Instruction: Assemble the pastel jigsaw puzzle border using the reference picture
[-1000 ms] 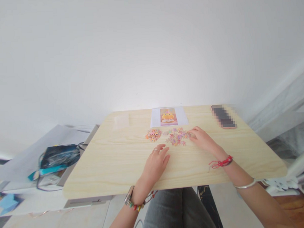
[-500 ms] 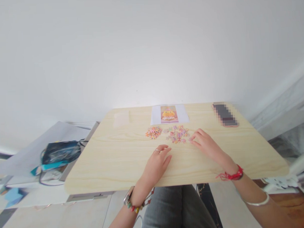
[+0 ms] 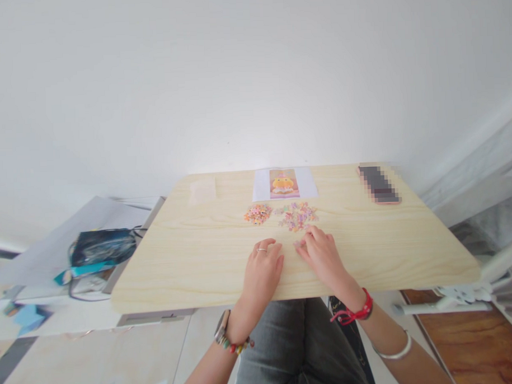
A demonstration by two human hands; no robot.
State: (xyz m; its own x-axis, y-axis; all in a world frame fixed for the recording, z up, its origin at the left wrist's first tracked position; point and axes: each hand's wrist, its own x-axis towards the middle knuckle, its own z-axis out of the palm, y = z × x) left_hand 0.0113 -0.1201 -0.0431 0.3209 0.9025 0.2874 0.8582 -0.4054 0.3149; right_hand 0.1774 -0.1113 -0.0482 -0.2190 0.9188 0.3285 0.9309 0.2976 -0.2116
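Item: light wooden table (image 3: 191, 261), person seated at its near edge, both hands resting on the top.

Loose jigsaw pieces (image 3: 297, 216): a scatter of pastel pieces at table centre, just beyond the hands. Orange pieces (image 3: 258, 213): a tighter cluster just left of the scatter. Reference picture (image 3: 283, 183): a printed sheet at the far edge, showing an orange figure.

Right hand (image 3: 323, 256): palm down, fingers loosely curled, fingertips (image 3: 305, 242) at the near fringe of the pastel scatter. A small pale piece seems to sit at the fingertips; whether it is pinched or merely touched cannot be told at this size.

Left hand (image 3: 262, 267): flat on the wood just left of the right hand, fingers relaxed and slightly spread, ring on one finger, grasping nothing.

Handling note (judgement): sorting such small pieces goes best when one piece is slid clear of the scatter with a light fingertip, turned printed face up, and checked against the picture before being set down; the flat left hand serves well as a steadying rest.

Also present: phone (image 3: 377, 184), far right of the table; translucent sheet (image 3: 202, 190), far left; dark bag (image 3: 102, 248) on a lower surface left of the table.
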